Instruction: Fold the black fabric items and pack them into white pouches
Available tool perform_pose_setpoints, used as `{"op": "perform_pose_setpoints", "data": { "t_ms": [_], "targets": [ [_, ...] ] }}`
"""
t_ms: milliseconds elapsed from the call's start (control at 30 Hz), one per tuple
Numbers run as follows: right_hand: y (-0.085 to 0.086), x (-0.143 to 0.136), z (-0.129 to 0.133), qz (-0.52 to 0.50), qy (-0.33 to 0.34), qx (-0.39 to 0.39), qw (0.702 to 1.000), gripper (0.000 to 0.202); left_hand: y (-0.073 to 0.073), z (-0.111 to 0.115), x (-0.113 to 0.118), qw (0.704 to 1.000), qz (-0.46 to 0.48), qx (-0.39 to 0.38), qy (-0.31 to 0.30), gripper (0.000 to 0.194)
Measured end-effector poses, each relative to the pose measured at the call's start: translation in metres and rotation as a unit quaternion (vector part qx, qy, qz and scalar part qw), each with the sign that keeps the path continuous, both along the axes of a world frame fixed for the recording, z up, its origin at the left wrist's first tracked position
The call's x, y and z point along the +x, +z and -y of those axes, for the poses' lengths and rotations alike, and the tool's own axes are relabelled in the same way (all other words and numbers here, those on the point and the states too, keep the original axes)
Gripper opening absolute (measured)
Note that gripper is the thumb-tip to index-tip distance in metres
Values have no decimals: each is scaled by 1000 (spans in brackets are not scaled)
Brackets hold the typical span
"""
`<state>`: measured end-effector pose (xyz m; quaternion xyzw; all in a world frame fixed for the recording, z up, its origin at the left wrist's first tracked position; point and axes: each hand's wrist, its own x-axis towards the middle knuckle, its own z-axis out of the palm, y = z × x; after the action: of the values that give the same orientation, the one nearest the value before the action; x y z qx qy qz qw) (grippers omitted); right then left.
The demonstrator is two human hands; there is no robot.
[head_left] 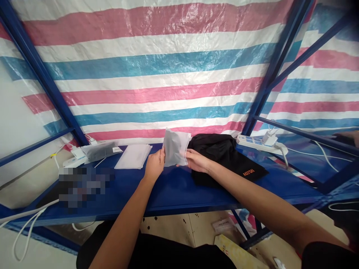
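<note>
Above the middle of the shelf I hold up a frosted plastic bag [174, 149] with something dark folded inside. My left hand [155, 164] is closed on its left edge, thumb on top. On the right edge my right hand [198, 160] pinches the bag, its fingers partly behind the plastic. A black cloth garment [214, 144] with orange lettering lies spread just right of the bag, under my right forearm. To the left rests a flat stack of whitish frosted bags [132, 157].
A filled bag [101, 150] lies by a left power strip [75, 160]. Another power strip [255, 143] with cables sits at the right. Blue metal posts [266, 86] frame the blue shelf [174, 196], before a striped sheet [157, 67]. Part of another person's hand [346, 137] shows far right.
</note>
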<state>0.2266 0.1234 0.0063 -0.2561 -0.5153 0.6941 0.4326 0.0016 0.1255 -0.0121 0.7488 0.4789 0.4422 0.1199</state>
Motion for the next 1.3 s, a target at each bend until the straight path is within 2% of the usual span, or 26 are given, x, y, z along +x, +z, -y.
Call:
{"op": "perform_pose_setpoints", "data": {
  "t_ms": [167, 333, 467, 567, 667, 733, 800, 900, 967, 1100, 1300],
  "targets": [
    [0, -3, 1, 66, -71, -1, 995, 41, 1, -1, -2, 999, -21, 31, 38, 42],
    [6, 3, -4, 78, -117, 41, 989, 37, 4, -10, -11, 998, 43, 9, 50, 41],
    [8, 15, -7, 98, -139, 41, 985, 35, 4, -18, -30, 986, 83, 75, 123, 45],
    [9, 22, -6, 89, -157, 16, 984, 32, 2, -25, -46, 968, 151, 83, 184, 51],
    [11, 26, -5, 2, -135, -17, 991, 25, 0, -33, -54, 934, 280, 54, 213, 55],
    [11, 26, -4, -64, -101, -46, 992, 28, 0, -36, -51, 911, 377, 16, 169, 55],
    [10, 24, -2, -101, -60, -69, 991, 34, 1, -37, -44, 890, 447, -31, 84, 54],
    [7, 16, 1, -112, -6, -85, 990, 43, 3, -33, -32, 878, 467, -92, -41, 51],
    [6, 12, 3, -115, 13, -84, 990, 44, 4, -30, -29, 885, 443, -116, -88, 46],
    [9, 12, 1, -121, 2, -70, 990, 42, 4, -25, -31, 908, 380, -138, -107, 41],
    [9, 13, 2, -107, -66, -28, 992, 38, 8, -17, -32, 952, 264, -140, -65, 28]
  ]
}}
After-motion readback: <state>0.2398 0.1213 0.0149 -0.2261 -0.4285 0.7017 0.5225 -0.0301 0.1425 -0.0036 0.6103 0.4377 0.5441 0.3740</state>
